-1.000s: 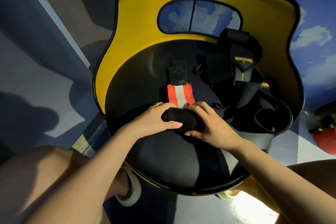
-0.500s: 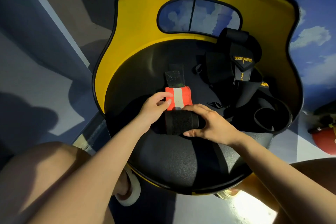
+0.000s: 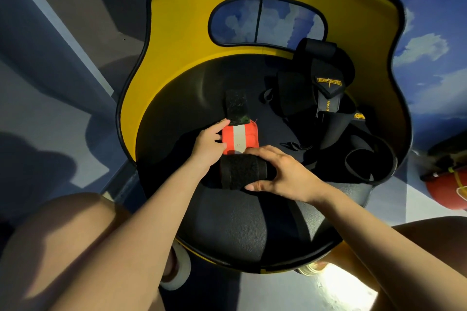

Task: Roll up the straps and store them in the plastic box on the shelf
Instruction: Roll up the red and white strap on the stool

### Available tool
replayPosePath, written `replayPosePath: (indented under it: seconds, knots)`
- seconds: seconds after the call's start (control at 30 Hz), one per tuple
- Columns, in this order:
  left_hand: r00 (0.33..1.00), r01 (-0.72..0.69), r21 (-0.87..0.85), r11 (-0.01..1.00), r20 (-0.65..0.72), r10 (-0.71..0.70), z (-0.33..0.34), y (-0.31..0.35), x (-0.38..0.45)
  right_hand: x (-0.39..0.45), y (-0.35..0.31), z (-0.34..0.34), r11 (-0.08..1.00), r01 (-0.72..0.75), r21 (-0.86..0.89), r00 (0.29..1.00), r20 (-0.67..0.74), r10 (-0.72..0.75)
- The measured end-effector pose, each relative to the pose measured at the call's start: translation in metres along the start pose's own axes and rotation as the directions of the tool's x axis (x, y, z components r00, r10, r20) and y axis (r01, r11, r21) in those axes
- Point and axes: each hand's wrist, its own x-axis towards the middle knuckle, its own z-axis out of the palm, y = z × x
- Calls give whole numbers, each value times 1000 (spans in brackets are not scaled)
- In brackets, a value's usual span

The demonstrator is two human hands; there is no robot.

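Head view: I read "SHARP SWORD" in yellow on a black tab among the heap of black straps [image 3: 326, 98], well beyond my right hand [image 3: 283, 177], with "STAR" on a grey band below it. That hand curls around a black roll [image 3: 243, 171] of fuzzy hook-and-loop strap, thumb beneath, fingers over the top. My left hand [image 3: 209, 145] pinches the edge of the orange strap section [image 3: 240, 137] with its 1 pale stripe; a flat black Velcro tab [image 3: 236, 110] lies just past its fingertips. All rest on the chair [image 3: 192, 40], a pebbled black seat with a glossy yellow back.
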Motion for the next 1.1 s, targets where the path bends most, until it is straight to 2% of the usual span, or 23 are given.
replayPosePath:
  seconds: [0.17, 0.3, 0.37, 0.47, 0.53, 0.7, 0.8, 0.9, 0.97, 1.1]
  knots:
    - [999, -13, 58, 998, -44, 16, 2, -1, 2, 0, 3, -1, 998, -46, 51, 999, 12, 46]
    - [986, -35, 138, 990, -154, 56, -1, -4, 0, 4, 4, -2, 991, -94, 96, 995, 34, 91]
    - [981, -84, 174, 981, -160, 112, -3, -1, -6, 7, 4, -4, 986, -119, 117, 992, 51, 114]
    - [956, -277, 264, 924, -20, 292, -6, 3, -21, 12, 4, -6, 978, -145, 152, 988, 71, 136]
    - [936, -352, 261, 899, 109, 335, -9, 1, -29, 15, 4, -7, 963, -179, 203, 983, 85, 164]
    - [949, -288, 195, 938, 186, 253, -16, -5, -41, 18, 4, -7, 948, -202, 248, 979, 16, 204]
    - [933, -329, 271, 905, 239, 268, -13, -9, -48, 17, 2, -8, 933, -226, 281, 968, -42, 247]
    - [921, -381, 306, 873, 211, 328, -14, -12, -47, 17, 0, -7, 921, -246, 301, 957, -77, 281]
    - [932, -354, 307, 883, 198, 305, -17, -10, -44, 19, -3, -6, 907, -253, 337, 948, -98, 301]
    - [939, -327, 362, 873, 230, 256, -19, -5, -39, 22, 0, -1, 949, -207, 236, 945, -201, 256]
